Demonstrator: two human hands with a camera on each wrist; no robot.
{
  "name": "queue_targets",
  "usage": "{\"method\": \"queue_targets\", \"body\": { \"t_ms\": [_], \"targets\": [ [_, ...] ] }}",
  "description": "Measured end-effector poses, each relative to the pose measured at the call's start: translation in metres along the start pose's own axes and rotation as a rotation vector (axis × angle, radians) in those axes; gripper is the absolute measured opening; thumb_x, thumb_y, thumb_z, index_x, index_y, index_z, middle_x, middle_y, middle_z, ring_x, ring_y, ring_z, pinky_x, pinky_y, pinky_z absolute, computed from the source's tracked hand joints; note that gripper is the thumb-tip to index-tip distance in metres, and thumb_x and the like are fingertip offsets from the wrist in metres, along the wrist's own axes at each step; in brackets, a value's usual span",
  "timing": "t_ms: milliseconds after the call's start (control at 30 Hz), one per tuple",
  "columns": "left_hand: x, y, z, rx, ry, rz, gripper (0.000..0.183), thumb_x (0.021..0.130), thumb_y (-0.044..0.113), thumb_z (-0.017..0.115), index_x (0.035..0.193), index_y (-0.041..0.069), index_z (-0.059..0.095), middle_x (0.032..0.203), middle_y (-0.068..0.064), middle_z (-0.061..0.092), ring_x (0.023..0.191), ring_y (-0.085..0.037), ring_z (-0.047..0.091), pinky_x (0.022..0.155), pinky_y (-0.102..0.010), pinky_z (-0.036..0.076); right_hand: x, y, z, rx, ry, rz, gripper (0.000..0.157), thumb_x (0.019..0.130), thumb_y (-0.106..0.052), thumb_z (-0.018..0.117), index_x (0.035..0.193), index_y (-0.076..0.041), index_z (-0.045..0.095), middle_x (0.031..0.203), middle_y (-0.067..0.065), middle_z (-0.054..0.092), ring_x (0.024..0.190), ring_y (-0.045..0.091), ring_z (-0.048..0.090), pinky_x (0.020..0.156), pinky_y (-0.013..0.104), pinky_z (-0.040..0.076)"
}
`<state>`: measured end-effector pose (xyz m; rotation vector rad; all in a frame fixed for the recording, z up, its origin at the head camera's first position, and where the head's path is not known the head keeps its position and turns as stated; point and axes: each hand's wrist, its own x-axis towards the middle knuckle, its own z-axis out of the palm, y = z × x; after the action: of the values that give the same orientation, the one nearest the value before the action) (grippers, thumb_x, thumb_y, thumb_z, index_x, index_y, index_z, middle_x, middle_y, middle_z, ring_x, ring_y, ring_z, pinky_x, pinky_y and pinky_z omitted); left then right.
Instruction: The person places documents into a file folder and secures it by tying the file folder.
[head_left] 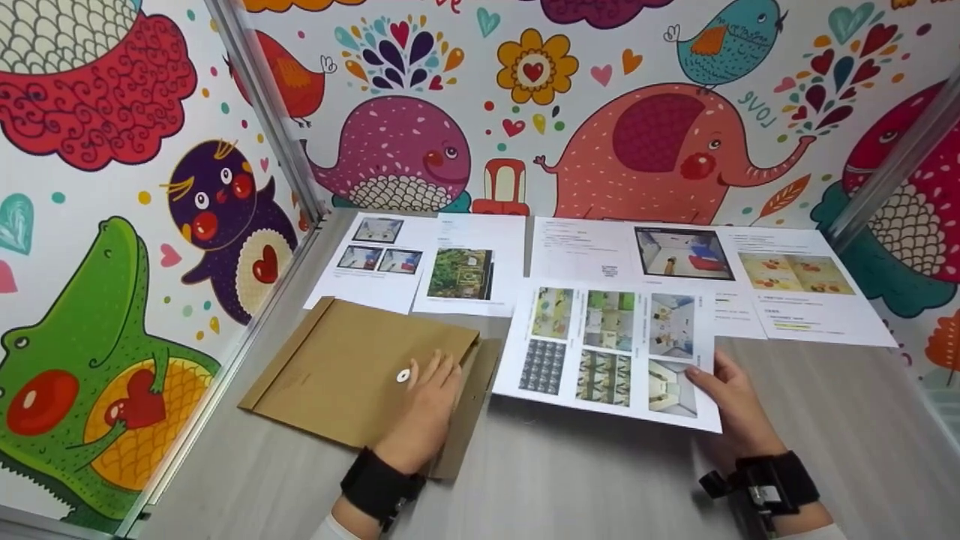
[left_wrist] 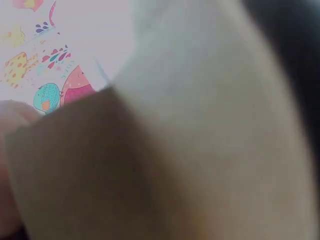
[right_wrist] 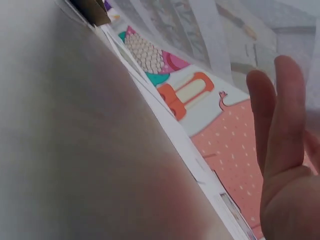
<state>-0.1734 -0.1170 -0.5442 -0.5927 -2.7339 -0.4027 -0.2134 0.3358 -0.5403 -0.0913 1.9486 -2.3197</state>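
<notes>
Sheet (head_left: 611, 352): one, white, six printed pictures. Held off the tabletop (head_left: 600, 487), reaching leftward from the right grip (head_left: 735, 397); its far left side has no hand under it.

Right grip: closed on the sheet's right edge, thumb above, fingers beneath. For good handling, a light, even pinch should serve; a hard one may crease the paper. The free side could sag, so best carried level, its near-left corner clear of the flap (head_left: 471, 412). Whether corner and flap touch, I cannot tell from here.

Folder (head_left: 315, 375): brown, on the tabletop under the left grip (head_left: 420, 412), with a white disc (head_left: 403, 375) just beside the fingertips and the flap to the hand's right.

Left grip: fingers fairly straight across the folder's face. Thumb hidden; whether it pinches the board, I cannot tell. Steady, gentle pressure should stop the folder sliding without flattening it.

Papers: two at left (head_left: 480, 225), beyond the left grip and folder; a group at right (head_left: 817, 311), beyond the right grip, partly behind the sheet.

Wristbands: black, one behind each grip.

Walls (head_left: 600, 45): cartoon-printed, beyond the papers and to the left grip's left.
</notes>
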Motion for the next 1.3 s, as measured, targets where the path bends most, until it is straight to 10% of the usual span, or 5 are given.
{"method": "queue_targets", "body": {
  "t_ms": [500, 1000, 1300],
  "targets": [
    [0.016, 0.004, -0.004, -0.061, 0.037, -0.046, 0.039, 0.098, -0.009, 0.061, 0.137, -0.013, 0.063, 0.145, -0.034, 0.060, 0.140, -0.049, 0.056, 0.113, -0.073, 0.041, -0.009, 0.009, 0.027, -0.006, -0.186, 0.066, 0.041, 0.109, -0.007, 0.052, 0.138, -0.035, 0.058, 0.121, 0.001, 0.075, 0.095, 0.021, 0.079, 0.077, 0.033, 0.065],
    [0.026, 0.011, -0.004, -0.066, -0.022, -0.110, 0.045, 0.098, -0.017, 0.044, 0.140, -0.015, 0.059, 0.148, -0.035, 0.058, 0.142, -0.051, 0.053, 0.111, -0.074, 0.043, -0.009, 0.017, 0.054, -0.051, -0.151, 0.083, 0.065, 0.107, -0.005, 0.058, 0.161, 0.008, 0.025, 0.125, 0.002, 0.071, 0.099, 0.020, 0.077, 0.080, 0.034, 0.065],
    [0.025, 0.021, -0.006, -0.044, -0.047, -0.275, 0.048, 0.096, -0.018, 0.044, 0.143, -0.015, 0.054, 0.152, -0.038, 0.052, 0.145, -0.053, 0.048, 0.115, -0.074, 0.038, -0.012, 0.029, 0.069, -0.052, -0.118, 0.078, 0.062, 0.105, -0.002, 0.058, 0.159, 0.011, 0.029, 0.125, 0.008, 0.068, 0.100, 0.023, 0.076, 0.081, 0.037, 0.066]
  ]
}}
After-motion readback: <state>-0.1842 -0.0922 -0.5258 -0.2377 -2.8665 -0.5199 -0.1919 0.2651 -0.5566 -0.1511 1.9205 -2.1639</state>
